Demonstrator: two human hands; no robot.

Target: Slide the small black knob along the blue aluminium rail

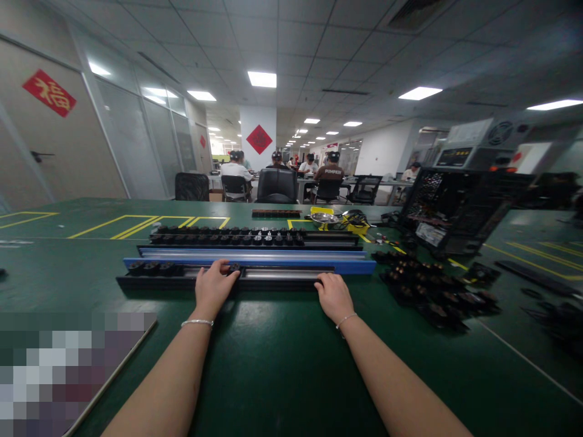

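Observation:
A long black channel rail (282, 282) lies crosswise on the green table before me. At its left end sit several small black round-topped parts (167, 267). My left hand (212, 287) is closed at the rail's middle, thumb and fingers on one small black part (235, 267) in the channel. Near the right end, my right hand (334, 296) is closed with its fingertips on the rail's front wall. Directly behind lies a blue rail (355, 266). Farther back, another black rail (332, 239) carries a row of similar black parts (228, 235).
A heap of loose black parts (423, 282) lies to the right. Behind it stands an open computer case (460, 206). A metal bowl (324, 217) and cables (357, 218) are at the back. A pixelated panel (68, 376) occupies the lower left. Several people sit beyond.

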